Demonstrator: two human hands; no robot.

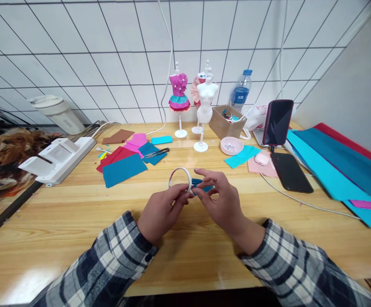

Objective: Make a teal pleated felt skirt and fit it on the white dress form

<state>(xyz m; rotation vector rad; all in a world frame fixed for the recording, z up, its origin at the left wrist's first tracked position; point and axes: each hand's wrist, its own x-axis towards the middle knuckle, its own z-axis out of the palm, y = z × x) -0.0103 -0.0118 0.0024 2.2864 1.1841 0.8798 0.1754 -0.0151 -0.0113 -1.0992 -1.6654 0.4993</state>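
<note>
Between finger and thumb, my left hand (166, 209) grips a thin white ring (188, 178) that looks like a roll of tape, held upright above the table. My right hand (220, 200) is close beside it, its index finger raised and its thumb and another finger brought together at the ring's edge. What those fingertips pinch is too small to make out. Behind them shows a piece of dark blue gathered fabric (196, 182), partly covered by my right hand.
Fabric pieces, including a teal one (124, 169), and thread snips (156, 152) lie left. Behind stand a bare white mannequin (206, 96) and a dressed mannequin (179, 91). A pink bowl (232, 146), cardboard box (225, 125), upright phone (278, 123) and black phone (291, 172) are right.
</note>
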